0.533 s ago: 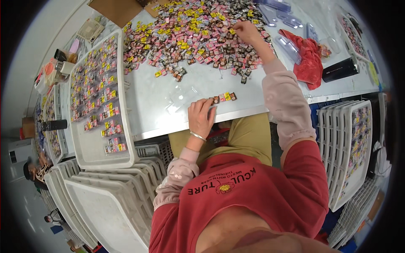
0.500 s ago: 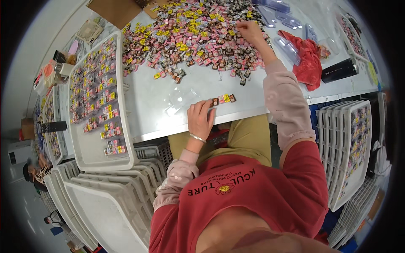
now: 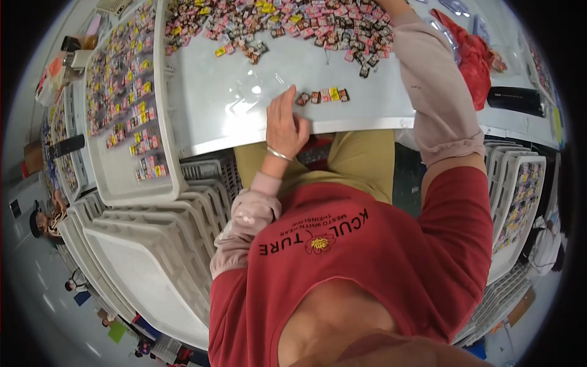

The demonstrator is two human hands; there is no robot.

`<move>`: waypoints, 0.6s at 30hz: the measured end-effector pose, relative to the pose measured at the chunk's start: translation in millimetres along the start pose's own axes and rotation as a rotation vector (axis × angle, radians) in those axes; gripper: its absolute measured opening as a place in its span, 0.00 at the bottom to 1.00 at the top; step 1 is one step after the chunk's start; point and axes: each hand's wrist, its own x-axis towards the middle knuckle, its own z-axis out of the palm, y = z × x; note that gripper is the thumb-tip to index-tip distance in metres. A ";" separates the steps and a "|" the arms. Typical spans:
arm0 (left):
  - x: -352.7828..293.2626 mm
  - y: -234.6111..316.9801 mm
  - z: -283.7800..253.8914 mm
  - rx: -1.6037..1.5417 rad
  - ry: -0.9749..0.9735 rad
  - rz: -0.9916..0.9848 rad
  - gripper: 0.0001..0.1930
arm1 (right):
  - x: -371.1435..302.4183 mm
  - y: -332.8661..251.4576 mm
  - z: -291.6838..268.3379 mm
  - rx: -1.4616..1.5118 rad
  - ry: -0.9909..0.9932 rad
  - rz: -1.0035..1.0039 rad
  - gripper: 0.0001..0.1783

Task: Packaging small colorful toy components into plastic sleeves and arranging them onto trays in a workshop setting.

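A short row of small square pieces (image 3: 325, 96), pink, yellow and dark brown, lies near the front edge of the white table (image 3: 214, 125). My left hand (image 3: 285, 128) is beside the row's left end, fingers stretched out and nothing visible in them. Its fingertips are close to one dark piece (image 3: 302, 98) that sits slightly askew. Just beyond that hand lies a clear plastic tray (image 3: 257, 88), glinting in the light. At the top edge, by the large heap of similar pieces (image 3: 293, 24), my right hand (image 3: 390, 6) is mostly cut off; its fingers are out of the picture.
On the left, a white plastic crate (image 3: 162, 110) holds rows of filled clear packs, with stacked crates (image 3: 140, 263) below it. A red cloth (image 3: 472, 67) and a black box (image 3: 516, 101) lie at the right. More crates (image 3: 510, 208) stand beyond my right elbow.
The view has tipped, so the table sits higher in the picture. My right hand has gone farther out over the heap. My left hand's fingers have drawn slightly off the row's left end.
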 end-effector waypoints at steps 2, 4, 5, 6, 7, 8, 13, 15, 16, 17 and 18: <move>-2.0 -8.2 -1.8 -0.023 0.006 -0.022 0.29 | -0.7 -5.6 -14.8 0.075 0.057 0.075 0.07; -1.5 -6.7 0.9 -0.076 0.005 -0.013 0.28 | -19.9 9.9 -30.1 0.150 0.324 0.018 0.08; 1.4 -3.4 4.9 -0.134 0.010 0.002 0.27 | -33.0 23.2 -47.5 0.214 0.598 -0.046 0.09; -2.4 -8.6 -5.6 -0.103 0.017 -0.018 0.25 | -51.1 -25.0 -102.6 0.865 0.114 0.268 0.11; -6.8 -15.2 -15.9 -0.074 0.033 -0.046 0.25 | -68.0 -56.5 -123.3 0.939 -0.035 0.196 0.11; -0.9 -9.1 -13.5 -0.180 -0.019 -0.045 0.25 | -93.8 -49.9 -154.0 0.941 -0.155 0.175 0.11; 14.6 -13.0 -19.4 -0.189 -0.228 -0.017 0.23 | -219.5 -113.5 -147.0 0.992 -0.304 0.056 0.10; 21.2 -18.6 -13.9 -0.181 -0.232 -0.019 0.20 | -231.8 -136.4 -148.6 0.836 -0.233 0.103 0.11; 26.0 -20.1 -12.5 -0.100 -0.257 -0.005 0.19 | -232.9 -135.7 -148.2 0.836 -0.230 0.104 0.11; 29.1 -21.1 -11.6 -0.017 -0.281 0.009 0.18 | -232.6 -134.6 -146.8 0.814 -0.204 0.092 0.11; 31.2 -22.1 -11.1 -0.012 -0.280 0.009 0.18 | -229.2 -136.9 -151.0 0.795 -0.178 0.077 0.12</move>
